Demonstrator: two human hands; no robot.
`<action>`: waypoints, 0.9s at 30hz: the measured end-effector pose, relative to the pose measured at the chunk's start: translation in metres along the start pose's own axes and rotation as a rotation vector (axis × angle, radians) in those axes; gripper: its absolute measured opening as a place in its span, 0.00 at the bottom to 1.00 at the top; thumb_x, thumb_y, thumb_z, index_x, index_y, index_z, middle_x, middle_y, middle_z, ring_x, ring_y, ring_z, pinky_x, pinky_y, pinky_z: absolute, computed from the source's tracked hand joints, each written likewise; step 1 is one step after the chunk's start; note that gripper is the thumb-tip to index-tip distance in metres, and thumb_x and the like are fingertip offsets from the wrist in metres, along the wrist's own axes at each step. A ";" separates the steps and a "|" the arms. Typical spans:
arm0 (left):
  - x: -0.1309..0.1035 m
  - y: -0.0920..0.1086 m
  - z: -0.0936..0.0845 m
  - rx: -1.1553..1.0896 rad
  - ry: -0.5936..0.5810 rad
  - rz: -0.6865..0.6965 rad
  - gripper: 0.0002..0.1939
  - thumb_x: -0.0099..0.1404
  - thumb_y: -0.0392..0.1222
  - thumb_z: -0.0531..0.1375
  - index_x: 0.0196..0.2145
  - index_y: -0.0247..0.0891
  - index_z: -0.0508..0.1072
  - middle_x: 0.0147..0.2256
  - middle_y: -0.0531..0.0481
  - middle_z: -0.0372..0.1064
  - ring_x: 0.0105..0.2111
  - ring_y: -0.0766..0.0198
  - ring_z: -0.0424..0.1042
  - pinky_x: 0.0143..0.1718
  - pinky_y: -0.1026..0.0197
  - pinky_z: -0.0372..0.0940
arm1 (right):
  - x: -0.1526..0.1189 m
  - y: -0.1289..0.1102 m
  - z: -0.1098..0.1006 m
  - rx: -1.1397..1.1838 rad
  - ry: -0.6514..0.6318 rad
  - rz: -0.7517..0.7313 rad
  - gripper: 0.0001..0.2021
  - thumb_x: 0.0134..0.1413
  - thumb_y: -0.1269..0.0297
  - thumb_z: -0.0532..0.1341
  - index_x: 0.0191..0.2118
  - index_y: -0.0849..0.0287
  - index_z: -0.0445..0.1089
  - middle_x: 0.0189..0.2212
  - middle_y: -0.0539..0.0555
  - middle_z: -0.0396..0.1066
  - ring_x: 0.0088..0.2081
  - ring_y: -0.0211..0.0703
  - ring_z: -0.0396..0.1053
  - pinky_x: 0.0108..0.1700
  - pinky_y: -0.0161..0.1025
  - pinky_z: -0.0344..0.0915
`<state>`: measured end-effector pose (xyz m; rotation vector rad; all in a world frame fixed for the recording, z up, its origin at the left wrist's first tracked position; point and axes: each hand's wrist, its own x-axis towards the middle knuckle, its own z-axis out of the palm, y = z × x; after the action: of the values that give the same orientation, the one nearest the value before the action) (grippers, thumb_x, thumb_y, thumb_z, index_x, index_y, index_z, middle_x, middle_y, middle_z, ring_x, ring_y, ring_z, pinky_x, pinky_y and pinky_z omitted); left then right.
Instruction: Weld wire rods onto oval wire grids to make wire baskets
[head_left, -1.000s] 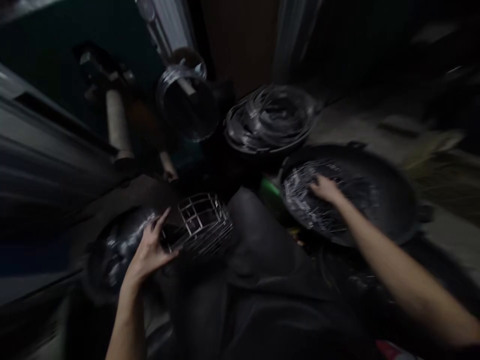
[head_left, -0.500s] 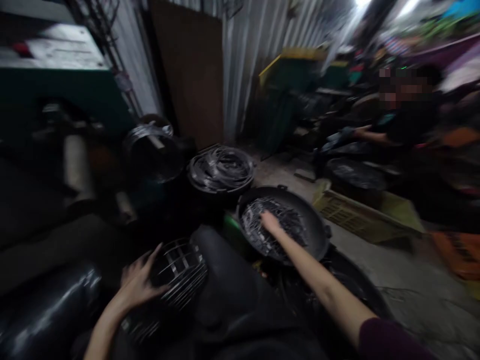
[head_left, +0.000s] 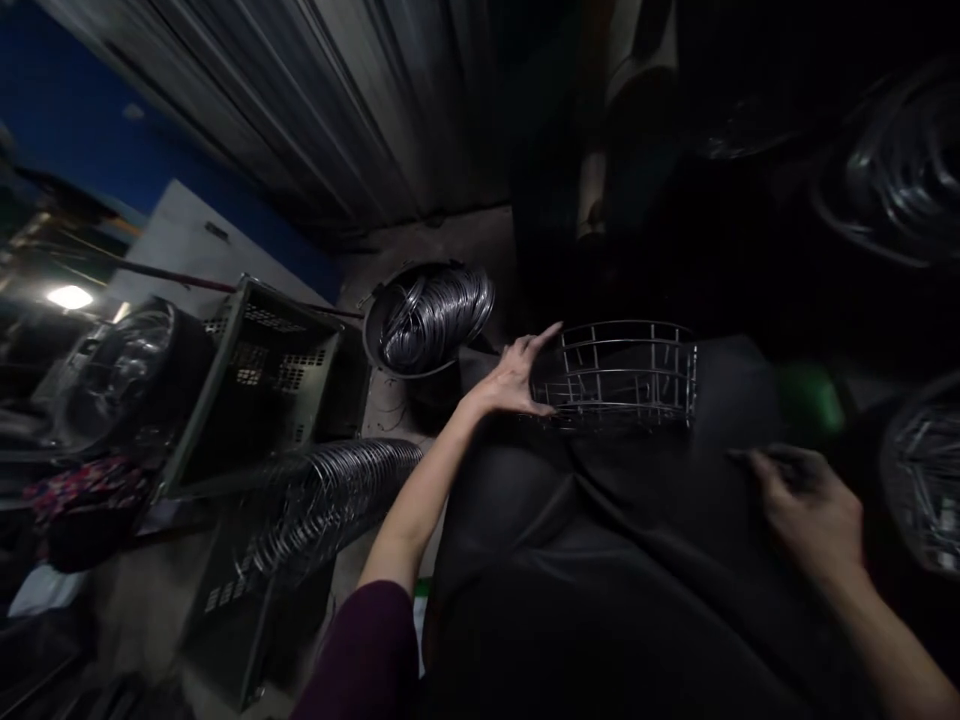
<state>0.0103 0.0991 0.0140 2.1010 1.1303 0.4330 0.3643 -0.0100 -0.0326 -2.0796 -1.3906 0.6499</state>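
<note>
A round cage-like basket of shiny metal wire rests at the far end of a dark cloth spread below me. My left hand is at the basket's left end, forefinger stretched along the upper rim and thumb by the lower wires. Its fingers are wide apart and appear to touch the wire. To the right of the basket, over the cloth, is my right hand. Thumb and fingers there are drawn together; a small dark tip shows at them, too blurred to name.
At right stands a pan of loose metal pieces. A tub of wire rings lies beyond my left hand. Left are a row of wire rings, a green plastic crate and a metal basin. Coiled wire is at upper right.
My view has swung to the left. My right hand has come out of the pan of metal pieces and back over the cloth, fingers closed. The left hand stays spread at the basket.
</note>
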 end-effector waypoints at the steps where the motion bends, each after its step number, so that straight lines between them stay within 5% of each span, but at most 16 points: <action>1: -0.002 -0.001 0.006 0.011 0.008 -0.030 0.66 0.44 0.57 0.72 0.70 0.36 0.39 0.65 0.30 0.40 0.66 0.36 0.42 0.64 0.31 0.42 | 0.001 -0.004 -0.008 0.061 0.021 0.052 0.32 0.39 0.26 0.54 0.30 0.55 0.63 0.28 0.59 0.68 0.32 0.52 0.70 0.33 0.47 0.69; 4: -0.002 0.008 0.017 0.086 0.043 -0.025 0.65 0.45 0.64 0.70 0.69 0.41 0.40 0.67 0.33 0.34 0.68 0.35 0.33 0.63 0.26 0.33 | 0.005 -0.041 -0.030 0.259 -0.009 0.172 0.31 0.21 0.35 0.67 0.32 0.53 0.70 0.31 0.58 0.71 0.34 0.54 0.71 0.32 0.46 0.69; 6: 0.004 0.021 0.021 0.145 0.048 -0.016 0.63 0.44 0.63 0.70 0.69 0.45 0.43 0.68 0.36 0.33 0.68 0.35 0.31 0.63 0.26 0.32 | 0.012 -0.079 -0.038 0.322 -0.193 0.261 0.34 0.13 0.39 0.71 0.32 0.55 0.74 0.31 0.59 0.72 0.33 0.53 0.71 0.30 0.44 0.69; 8: 0.011 0.033 0.025 0.192 0.043 -0.048 0.58 0.45 0.59 0.71 0.68 0.47 0.48 0.68 0.38 0.32 0.68 0.35 0.30 0.62 0.25 0.32 | 0.022 -0.113 -0.036 0.283 -0.516 0.303 0.35 0.11 0.38 0.72 0.31 0.58 0.76 0.31 0.60 0.72 0.33 0.53 0.71 0.30 0.42 0.69; 10: 0.017 0.041 0.029 0.222 0.041 -0.083 0.53 0.47 0.56 0.71 0.66 0.48 0.53 0.68 0.39 0.32 0.68 0.35 0.30 0.62 0.25 0.31 | 0.032 -0.134 -0.023 0.239 -0.611 0.117 0.37 0.19 0.31 0.69 0.32 0.59 0.76 0.32 0.58 0.73 0.34 0.51 0.72 0.34 0.41 0.69; 13: 0.020 0.040 0.032 0.235 0.046 -0.087 0.49 0.47 0.53 0.71 0.64 0.48 0.57 0.67 0.38 0.33 0.67 0.36 0.34 0.62 0.25 0.34 | 0.039 -0.139 0.005 0.029 -0.345 -0.508 0.40 0.46 0.22 0.52 0.35 0.59 0.77 0.32 0.55 0.73 0.31 0.46 0.72 0.30 0.39 0.67; 15: 0.021 0.036 0.032 0.220 0.065 -0.060 0.51 0.46 0.54 0.72 0.64 0.46 0.58 0.65 0.36 0.36 0.66 0.36 0.39 0.63 0.27 0.39 | 0.038 -0.131 0.019 -0.207 -0.093 -0.939 0.38 0.62 0.31 0.42 0.43 0.60 0.77 0.34 0.53 0.74 0.27 0.43 0.71 0.21 0.37 0.60; 17: 0.021 0.031 0.030 0.200 0.086 -0.024 0.51 0.46 0.56 0.72 0.64 0.44 0.59 0.63 0.35 0.39 0.64 0.37 0.42 0.63 0.32 0.45 | 0.034 -0.123 0.024 -0.369 0.049 -1.202 0.32 0.70 0.43 0.40 0.49 0.61 0.74 0.37 0.51 0.74 0.24 0.40 0.69 0.16 0.37 0.55; 23: 0.015 0.031 0.012 0.150 0.134 0.066 0.47 0.49 0.56 0.72 0.63 0.42 0.62 0.60 0.34 0.42 0.62 0.41 0.47 0.62 0.39 0.53 | 0.044 -0.129 0.011 -0.219 0.027 -1.390 0.13 0.69 0.60 0.52 0.52 0.59 0.68 0.40 0.48 0.74 0.26 0.36 0.70 0.24 0.35 0.65; 27: 0.018 0.032 -0.007 0.188 0.208 0.107 0.48 0.49 0.56 0.72 0.63 0.41 0.61 0.60 0.34 0.41 0.63 0.41 0.45 0.62 0.40 0.54 | 0.062 -0.149 0.009 -0.157 -0.009 -1.448 0.14 0.67 0.63 0.56 0.56 0.57 0.64 0.47 0.50 0.72 0.35 0.37 0.73 0.31 0.35 0.69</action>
<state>0.0350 0.1046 0.0405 2.3295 1.2207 0.6302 0.2809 0.0957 0.0559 -0.6716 -2.4233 -0.0937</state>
